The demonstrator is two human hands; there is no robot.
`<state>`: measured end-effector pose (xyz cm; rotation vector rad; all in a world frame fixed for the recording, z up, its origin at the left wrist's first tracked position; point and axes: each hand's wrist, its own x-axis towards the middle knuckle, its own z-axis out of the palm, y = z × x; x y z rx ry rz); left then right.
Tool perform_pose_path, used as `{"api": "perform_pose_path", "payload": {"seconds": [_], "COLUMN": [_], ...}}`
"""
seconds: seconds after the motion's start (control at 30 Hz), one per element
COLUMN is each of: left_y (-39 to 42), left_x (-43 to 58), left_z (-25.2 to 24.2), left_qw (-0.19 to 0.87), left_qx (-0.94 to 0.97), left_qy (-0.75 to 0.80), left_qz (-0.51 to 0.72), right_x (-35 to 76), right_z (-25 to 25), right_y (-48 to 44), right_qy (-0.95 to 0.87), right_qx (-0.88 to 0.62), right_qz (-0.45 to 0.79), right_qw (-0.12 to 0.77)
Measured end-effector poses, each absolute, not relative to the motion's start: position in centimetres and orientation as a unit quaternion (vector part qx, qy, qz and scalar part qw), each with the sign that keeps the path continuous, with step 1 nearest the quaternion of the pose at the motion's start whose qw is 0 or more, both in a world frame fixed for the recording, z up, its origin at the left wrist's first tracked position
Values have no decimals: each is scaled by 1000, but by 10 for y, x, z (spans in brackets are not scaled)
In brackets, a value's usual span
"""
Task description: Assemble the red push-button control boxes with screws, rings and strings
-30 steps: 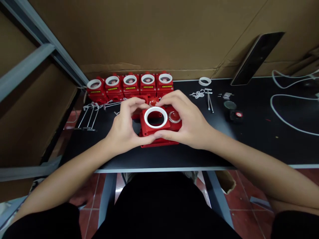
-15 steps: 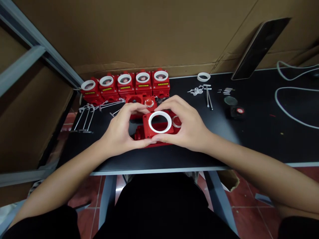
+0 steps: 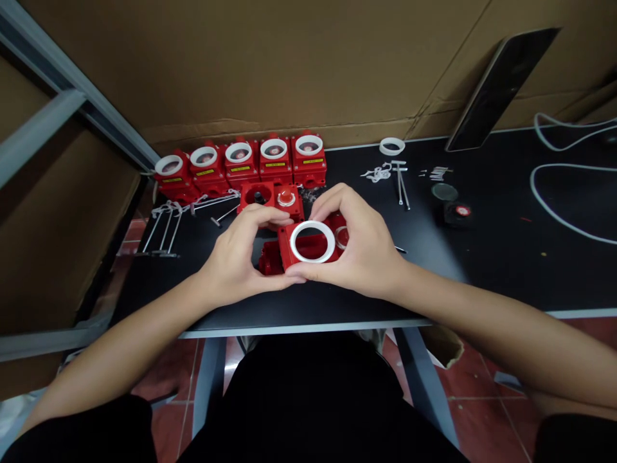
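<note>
Between both hands is a red square cover [image 3: 286, 249] with a white ring [image 3: 292, 247] round its large opening. My left hand [image 3: 236, 254] is curled at the cover's left side, fingertips at its back edge and thumb at its front. My right hand [image 3: 361, 247] grips the cover from the right, its thumb along the front edge. Beneath the cover lies an open red housing [image 3: 270, 257], partly hidden by the hands. Just behind stand a red part with a round hole [image 3: 249, 195] and a red part with a domed button [image 3: 286, 197].
Several red boxes with white rings [image 3: 308, 164] line the back left. T-shaped metal rods [image 3: 164, 235] lie at left, others [image 3: 399, 183] at right. A loose white ring [image 3: 392, 146], small screws [image 3: 438, 173], a black part [image 3: 457, 215] and a white cable [image 3: 554, 206] are further right.
The red cover has shifted slightly right and tilted in my hands. My right hand has moved a little with it, and the view has shifted slightly.
</note>
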<state>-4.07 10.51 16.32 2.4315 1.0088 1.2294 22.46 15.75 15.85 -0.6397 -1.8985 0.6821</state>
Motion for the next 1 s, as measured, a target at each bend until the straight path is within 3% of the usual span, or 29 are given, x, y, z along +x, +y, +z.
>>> {"api": "perform_pose_path", "payload": {"seconds": [0.5, 1.0], "left_y": [101, 96], "left_x": [-40, -33], "left_z": [177, 177], "left_qw": [71, 93], "left_qx": [854, 835], "left_qy": [402, 401], "left_qz": [321, 365], "right_x": [228, 237], "right_z": [163, 175], "right_y": [155, 156], "right_qy": [-800, -816], "right_qx": [-253, -241], "right_qz": [270, 268], "right_qw": [473, 451]}}
